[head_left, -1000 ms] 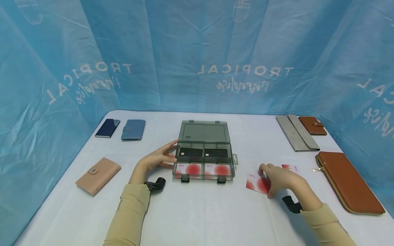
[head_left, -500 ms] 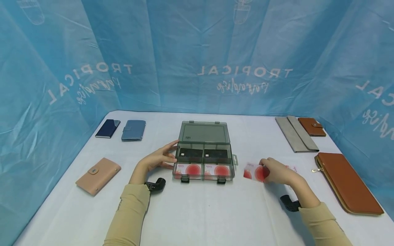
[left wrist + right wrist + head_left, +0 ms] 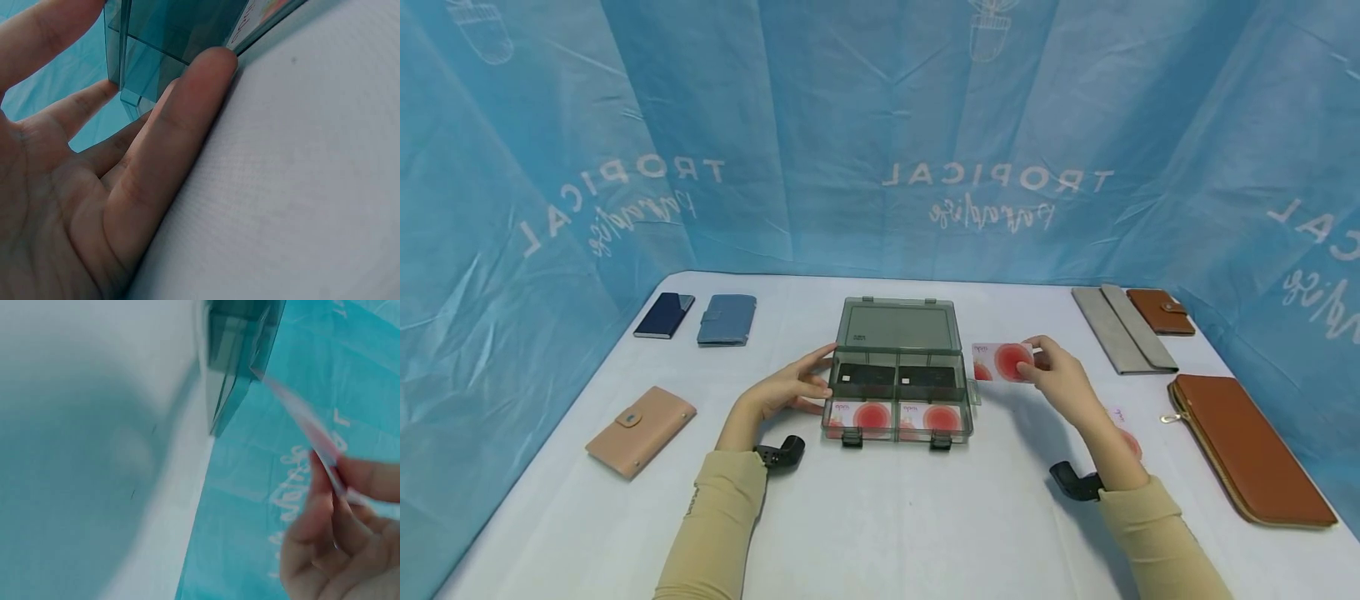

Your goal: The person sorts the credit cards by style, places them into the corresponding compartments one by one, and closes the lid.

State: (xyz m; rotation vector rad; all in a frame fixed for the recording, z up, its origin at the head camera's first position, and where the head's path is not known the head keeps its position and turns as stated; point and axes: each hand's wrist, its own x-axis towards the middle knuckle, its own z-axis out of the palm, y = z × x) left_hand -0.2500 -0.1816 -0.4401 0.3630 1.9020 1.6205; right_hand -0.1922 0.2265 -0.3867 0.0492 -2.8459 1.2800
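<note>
A translucent grey-green plastic box stands mid-table with its lid raised. Black cards sit in its two back compartments, red-and-white cards in the two front ones. Spread fingers of my left hand touch the box's left side; the left wrist view shows them nearly straight along its clear wall. My right hand pinches a red-and-white card by its right end, held up just right of the box. In the right wrist view, thumb and fingers grip the card, seen nearly edge-on.
Another red-and-white card lies partly hidden under my right forearm. On the right are a brown zip wallet, a grey folder-like wallet and a small brown wallet. A pink-tan wallet, blue wallet and dark-blue holder lie left.
My right hand has lifted the card off the table and carried it left and away from me toward the box, uncovering the other card. My left hand stays at the box.
</note>
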